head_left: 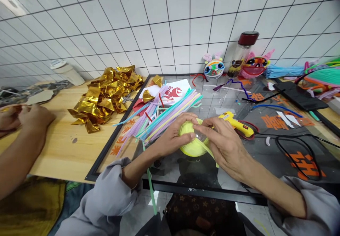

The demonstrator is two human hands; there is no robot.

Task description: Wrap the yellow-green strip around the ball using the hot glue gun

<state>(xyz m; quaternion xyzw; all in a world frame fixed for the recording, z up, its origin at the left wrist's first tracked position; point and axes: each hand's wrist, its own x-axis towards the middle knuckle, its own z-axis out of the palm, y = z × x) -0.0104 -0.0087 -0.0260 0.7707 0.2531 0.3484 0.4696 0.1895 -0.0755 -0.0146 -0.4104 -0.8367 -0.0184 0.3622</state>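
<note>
A yellow-green ball wrapped in fuzzy pipe cleaner [191,147] sits between my two hands above the glass sheet. My left hand [174,136] is closed round its left side, fingers curled over the top. My right hand [225,142] pinches the ball's upper right, where a clear part shows, and a loose yellow-green strand trails down below it. A bundle of pastel pipe cleaners [162,115] lies just behind my left hand. A yellow glue gun [237,123] rests behind my right hand, its black cord running off to the right.
A black-framed glass sheet [117,136] covers the desk. Crumpled gold foil [106,96] is heaped on the wooden table at left, where another person's hands [23,119] work. Two painted masks [214,67], a red-lidded jar [243,53] and more pipe cleaners [322,74] stand along the tiled wall.
</note>
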